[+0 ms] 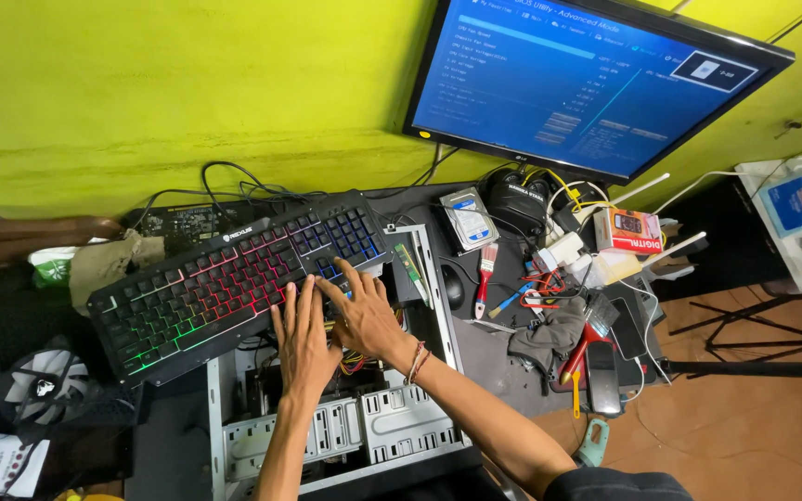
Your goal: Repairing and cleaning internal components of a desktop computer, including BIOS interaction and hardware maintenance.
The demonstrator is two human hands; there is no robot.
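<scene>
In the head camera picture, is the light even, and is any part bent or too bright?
Head view: soft, even light on the yellow-green wall; the blue-lit flat monitor and the rainbow-backlit black keyboard glow brightest, without glare; wide-lens distortion tilts the monitor and curves the edges; left hand and right hand look sharp.

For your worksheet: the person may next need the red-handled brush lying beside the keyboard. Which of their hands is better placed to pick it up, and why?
Probably the right hand. It rests on the backlit keyboard's near edge on the side toward the brush, with open desk between them. The left hand lies farther away and would have to cross over the right.
</scene>
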